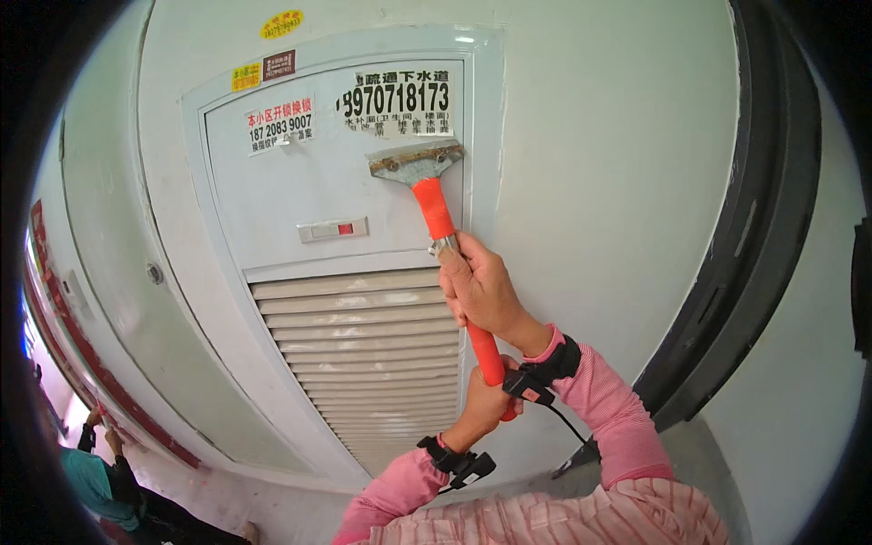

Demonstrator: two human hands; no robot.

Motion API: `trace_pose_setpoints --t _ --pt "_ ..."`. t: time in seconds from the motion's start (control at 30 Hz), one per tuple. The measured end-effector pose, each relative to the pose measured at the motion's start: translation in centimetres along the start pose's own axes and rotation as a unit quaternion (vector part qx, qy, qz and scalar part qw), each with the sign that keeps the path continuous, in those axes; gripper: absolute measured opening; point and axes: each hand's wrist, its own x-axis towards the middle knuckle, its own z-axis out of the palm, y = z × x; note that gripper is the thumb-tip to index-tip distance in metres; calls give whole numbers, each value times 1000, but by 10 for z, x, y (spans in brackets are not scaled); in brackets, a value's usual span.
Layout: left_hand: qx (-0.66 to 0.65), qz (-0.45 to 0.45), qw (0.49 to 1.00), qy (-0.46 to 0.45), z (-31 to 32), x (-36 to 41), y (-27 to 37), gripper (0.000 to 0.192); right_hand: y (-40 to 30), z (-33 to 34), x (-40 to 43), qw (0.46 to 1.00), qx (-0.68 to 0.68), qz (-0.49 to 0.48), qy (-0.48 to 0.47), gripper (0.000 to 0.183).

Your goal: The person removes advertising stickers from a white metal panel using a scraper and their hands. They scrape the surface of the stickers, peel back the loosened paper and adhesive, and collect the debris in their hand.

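Observation:
A long scraper with a red-orange handle and a rusty metal head slants across the middle of the view. My right hand wraps its metal collar and upper grip. Lower down, my left hand grips the handle near its end. The blade edge lies against a white metal cabinet door, just below a large torn paper sticker that bears printed writing. To the left of it is a smaller paper sticker, with a lifted scrap at its lower edge.
The door carries a latch with a red button; a louvred vent panel sits beneath. Small stickers and a yellow oval one are on frame and wall. A dark door frame stands right. Another person works at lower left.

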Motion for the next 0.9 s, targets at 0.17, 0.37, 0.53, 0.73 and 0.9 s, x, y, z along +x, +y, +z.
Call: trace_pose_setpoints --t 0.17,0.37,0.53,0.73,0.9 --pt "24 21 999 15 -4 3 5 7 2 2 5 999 -21 -31 0 25" --pt "16 16 999 23 -8 1 2 8 4 5 2 1000 -22 -13 5 25" --pt "-12 -2 1000 23 -8 -6 7 12 -4 9 4 1000 -21 -7 -5 28" --pt "42 -30 998 32 -18 -24 -1 15 -10 -28 18 881 -344 -289 149 14" --pt "45 -36 998 29 -19 -32 4 18 -44 -47 69 717 -494 -435 229 26"
